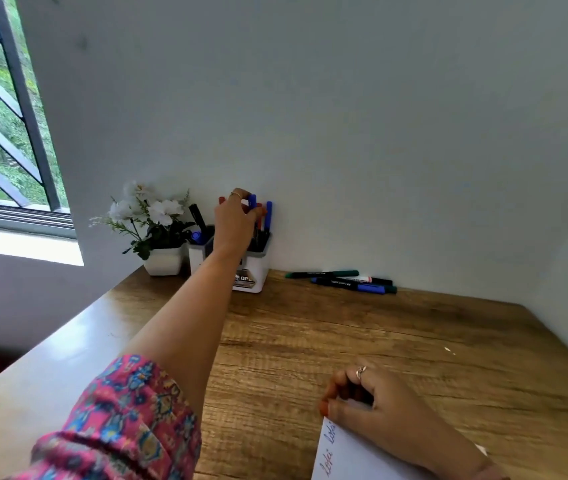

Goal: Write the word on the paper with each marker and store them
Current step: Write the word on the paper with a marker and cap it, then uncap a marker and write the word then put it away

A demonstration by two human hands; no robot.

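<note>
Nearest, the right hand (372, 400) rests on the wooden desk (414, 341) with its fingers curled inward over the top corner of the paper (341, 455); whether they pinch anything under the palm cannot be told. A ring sits on one finger. Below the fingertips, the sheet shows a word written in red and again in blue along its left edge.

Farther out, well beyond those fingers and to their right, three loose markers (351, 281) lie flat against the wall: a green one behind, a black-and-red one and a blue one just beside it, touching or nearly so.

Farthest, the left hand (235, 220) reaches over the white pen holder (253, 271), its fingers bunched and pinching the cap end of a blue marker (252, 201) that stands upright in the holder's right compartment. Just right of those fingertips stand a red marker and another blue one. Left of the hand, the holder's other compartment carries a black marker and a blue cap, and beside it stands a small flower pot (163, 259) with white blooms.
</note>
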